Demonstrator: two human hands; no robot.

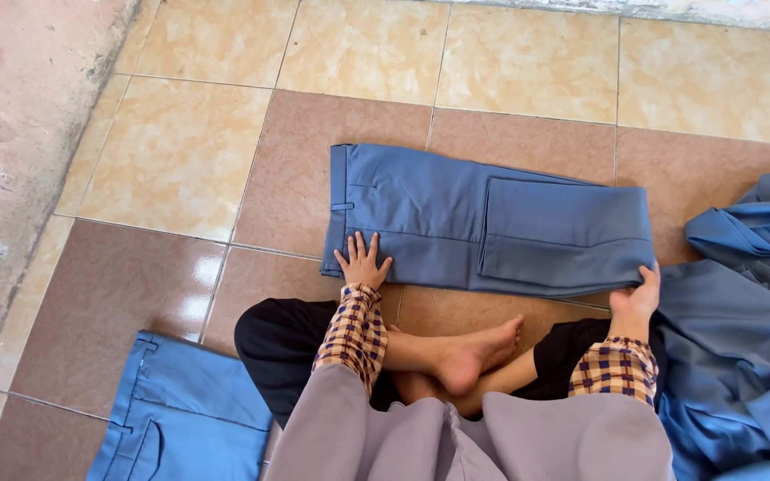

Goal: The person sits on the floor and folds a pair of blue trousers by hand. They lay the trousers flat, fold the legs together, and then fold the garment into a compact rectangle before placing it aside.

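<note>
Soft, even daylight fills the scene, bright without harshness. A pale glare patch sits on the glossy brown floor tile [191,307] at lower left. Shadows beneath the folded grey-blue trousers [456,218] stay faint. Focus is sharp throughout; straight tile joints bow slightly near the edges.

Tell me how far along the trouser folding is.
Done: a brighter blue folded garment lies at the lower left. In hand: the grey-blue trousers lie folded over on the tiled floor, the left hand pressing flat near the waistband and the right hand gripping the folded end. Left: a loose heap of grey-blue cloth at the right looks unfolded.
</note>
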